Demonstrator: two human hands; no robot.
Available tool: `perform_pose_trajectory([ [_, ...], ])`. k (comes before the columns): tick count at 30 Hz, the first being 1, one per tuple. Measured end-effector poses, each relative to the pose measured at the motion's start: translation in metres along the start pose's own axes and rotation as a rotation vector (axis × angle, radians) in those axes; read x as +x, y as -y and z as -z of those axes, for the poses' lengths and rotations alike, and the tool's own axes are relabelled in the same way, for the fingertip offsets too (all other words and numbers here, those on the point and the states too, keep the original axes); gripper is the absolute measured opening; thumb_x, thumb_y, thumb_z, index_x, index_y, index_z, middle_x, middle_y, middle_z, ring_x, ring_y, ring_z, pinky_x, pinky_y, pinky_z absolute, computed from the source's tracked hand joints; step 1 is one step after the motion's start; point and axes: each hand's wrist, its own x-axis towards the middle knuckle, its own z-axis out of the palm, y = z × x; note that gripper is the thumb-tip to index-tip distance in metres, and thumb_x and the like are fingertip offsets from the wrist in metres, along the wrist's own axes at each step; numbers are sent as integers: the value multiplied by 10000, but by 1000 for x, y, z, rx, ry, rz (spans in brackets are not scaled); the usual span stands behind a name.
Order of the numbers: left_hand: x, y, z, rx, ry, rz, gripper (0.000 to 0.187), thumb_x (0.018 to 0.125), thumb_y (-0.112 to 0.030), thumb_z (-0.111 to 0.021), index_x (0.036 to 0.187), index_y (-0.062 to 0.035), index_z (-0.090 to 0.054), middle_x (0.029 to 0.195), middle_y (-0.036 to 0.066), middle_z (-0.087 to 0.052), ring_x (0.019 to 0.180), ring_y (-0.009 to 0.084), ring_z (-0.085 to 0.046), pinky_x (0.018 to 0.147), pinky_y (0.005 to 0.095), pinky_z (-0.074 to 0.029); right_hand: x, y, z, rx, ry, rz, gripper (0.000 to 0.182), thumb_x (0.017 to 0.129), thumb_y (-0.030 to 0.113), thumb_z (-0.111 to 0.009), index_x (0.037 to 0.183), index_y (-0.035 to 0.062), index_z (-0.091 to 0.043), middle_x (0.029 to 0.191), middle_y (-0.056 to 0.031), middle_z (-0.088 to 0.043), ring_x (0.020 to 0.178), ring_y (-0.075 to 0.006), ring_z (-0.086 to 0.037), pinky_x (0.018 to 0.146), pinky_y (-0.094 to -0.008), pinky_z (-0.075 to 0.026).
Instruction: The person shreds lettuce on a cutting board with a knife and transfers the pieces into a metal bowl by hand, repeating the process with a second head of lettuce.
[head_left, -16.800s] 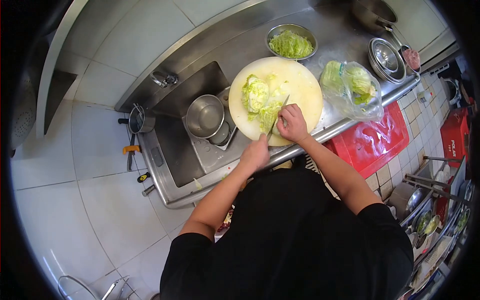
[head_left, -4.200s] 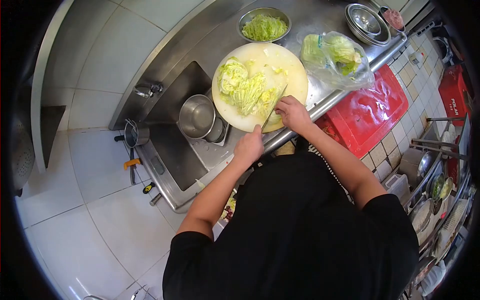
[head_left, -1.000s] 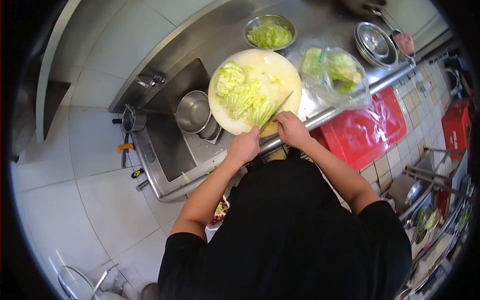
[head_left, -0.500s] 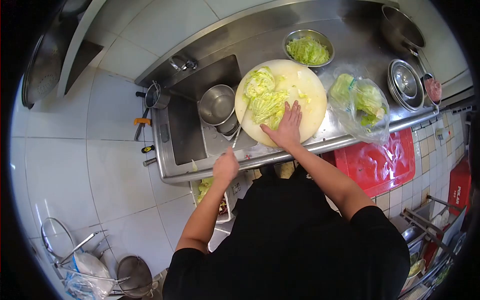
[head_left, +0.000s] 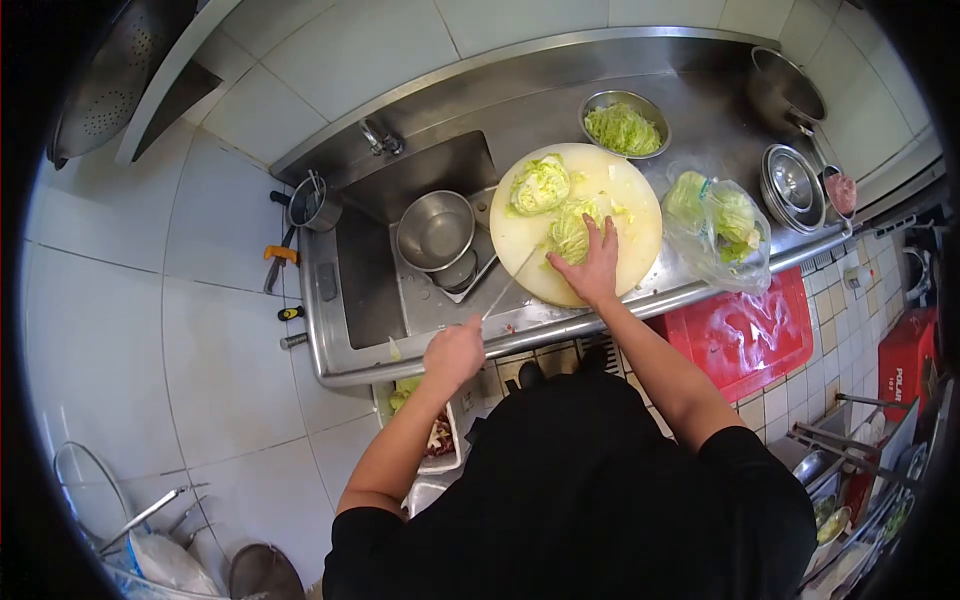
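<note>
My left hand [head_left: 455, 353] is closed around the handle of a knife [head_left: 512, 285], whose thin blade slants up over the near left edge of a round, pale cutting board [head_left: 630, 262]. My right hand [head_left: 596, 262] has its fingers and thumb spread, touching the right side of a cut piece of lettuce [head_left: 569, 235]. Another lettuce piece [head_left: 540, 185] lies further back on the board, apart from both hands. Small leaf scraps are scattered near the board's right side. Behind the board stands a metal bowl [head_left: 657, 150] of shredded lettuce [head_left: 622, 128].
To the right are a plastic bag [head_left: 745, 262] of lettuce, stacked metal bowls [head_left: 795, 190] and a large pot [head_left: 787, 90]. A metal pot [head_left: 436, 232] sits in the sink [head_left: 370, 270] at left. Below the counter are a scrap bin [head_left: 440, 462] and a red lid-like panel [head_left: 760, 335].
The knife has come up and right, its blade now over the board's edge. My right hand has shifted from lying flat over the lettuce to its right side. The view has shifted slightly.
</note>
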Motion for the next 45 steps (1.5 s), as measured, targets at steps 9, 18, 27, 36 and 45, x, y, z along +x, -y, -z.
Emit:
perform_pose_trajectory([
  [9, 67, -29, -32, -90, 52, -119, 238, 886, -97, -498, 1111, -35, -543, 972, 275, -680, 936, 452, -669, 812, 543, -533, 19, 16, -23, -137, -120, -163, 814, 702, 499, -811, 1375, 131, -538, 1424, -337, -389, 1348, -501, -339, 1113, -554, -308],
  [18, 95, -50, -65, -381, 66, -281, 242, 946, -235, -484, 1038, -19, -541, 932, 325, -642, 922, 516, -613, 832, 573, -480, 23, -1, -34, -78, -347, -243, 476, 740, 286, -742, 1184, 120, -691, 1195, -281, -565, 1121, -423, -559, 984, -464, -455],
  [27, 86, -62, -72, -667, 70, -283, 219, 928, -222, -563, 931, -5, -538, 859, 261, -653, 835, 464, -631, 724, 497, -493, 28, -1, -28, 94, -376, -298, 412, 731, 199, -739, 1137, 128, -718, 1234, -265, -545, 1162, -418, -524, 1007, -464, -433],
  [36, 159, -134, -5, -935, 207, -121, 118, 982, -188, -514, 1023, -78, -521, 676, 50, -549, 431, 129, -483, 393, 303, -429, 158, -6, 8, 198, -393, -174, 411, 722, 190, -730, 1130, 140, -727, 1254, -245, -552, 1180, -394, -526, 1030, -444, -420],
  [45, 265, -225, 30, -1158, 280, -38, 140, 977, -150, -493, 1089, -66, -505, 686, 70, -554, 445, 137, -488, 402, 311, -436, 287, -91, 15, 200, -256, -201, 499, 704, 267, -744, 1125, 3, -698, 1247, -282, -584, 1127, -426, -582, 1006, -424, -459],
])
